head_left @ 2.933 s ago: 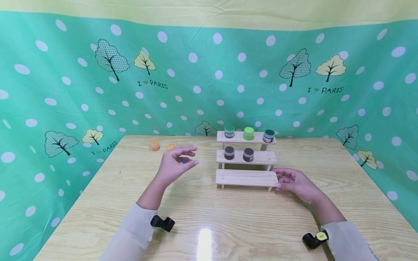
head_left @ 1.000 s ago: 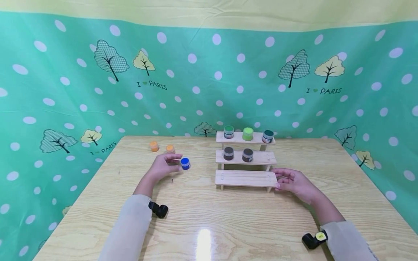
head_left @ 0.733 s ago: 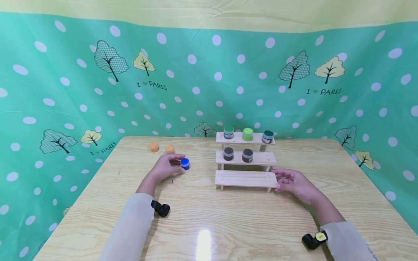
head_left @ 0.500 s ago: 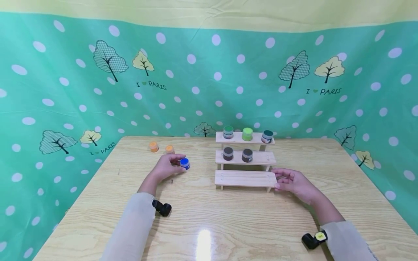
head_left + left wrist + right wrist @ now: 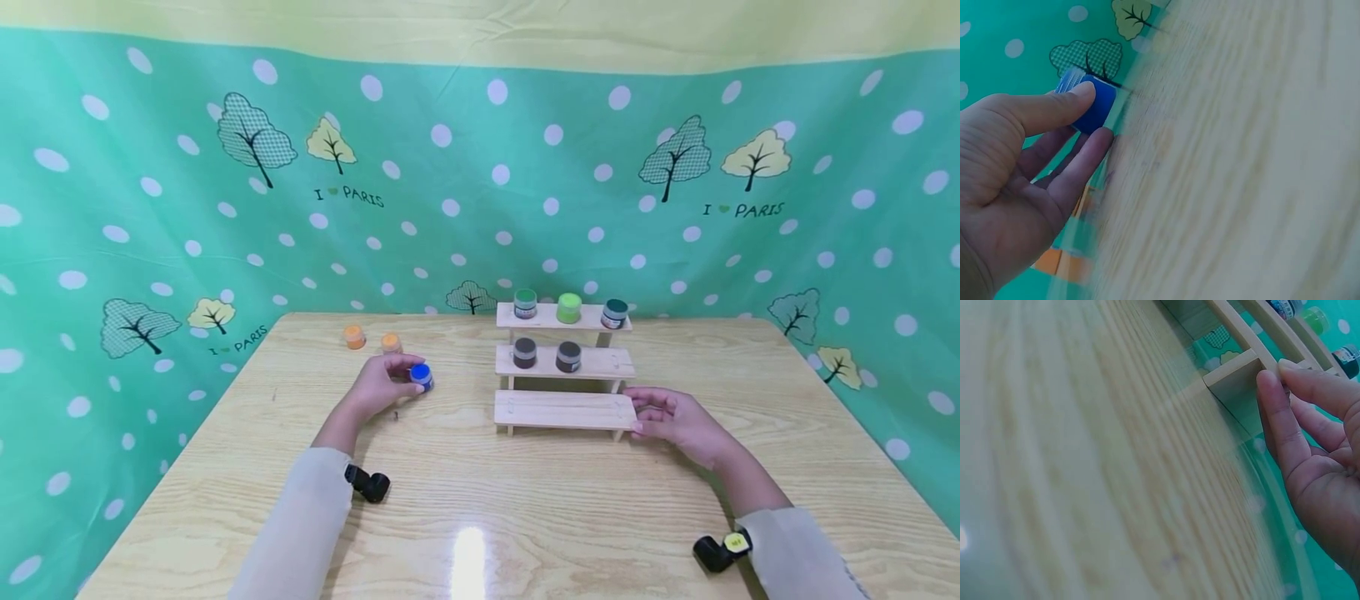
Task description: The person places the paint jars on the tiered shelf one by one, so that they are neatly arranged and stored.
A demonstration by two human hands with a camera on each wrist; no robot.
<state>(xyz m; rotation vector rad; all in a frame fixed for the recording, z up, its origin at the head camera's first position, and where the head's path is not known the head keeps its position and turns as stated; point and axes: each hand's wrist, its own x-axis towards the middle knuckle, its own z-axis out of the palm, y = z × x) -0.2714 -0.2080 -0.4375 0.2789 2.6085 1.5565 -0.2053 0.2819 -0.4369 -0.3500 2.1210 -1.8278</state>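
My left hand (image 5: pixel 381 386) pinches a small blue paint jar (image 5: pixel 422 377) on the left half of the table. In the left wrist view the thumb presses the side of the blue jar (image 5: pixel 1099 107), with the fingers behind and below it. At the right end of a three-tier wooden display stand (image 5: pixel 566 410), my right hand (image 5: pixel 678 425) grips the lowest shelf's corner. The right wrist view shows thumb and fingertips pinching that shelf end (image 5: pixel 1254 353).
Two orange jars (image 5: pixel 354 337) stand at the table's back left. Three green jars (image 5: pixel 569 308) line the top shelf, and two dark jars (image 5: pixel 525 353) sit on the middle one. A polka-dot curtain (image 5: pixel 420 167) hangs behind and beside the wooden table (image 5: pixel 480 492).
My left hand has come down and left from above the blue jar, then closed its fingers on it. The jar has shifted slightly left. My right hand stays on the stand.
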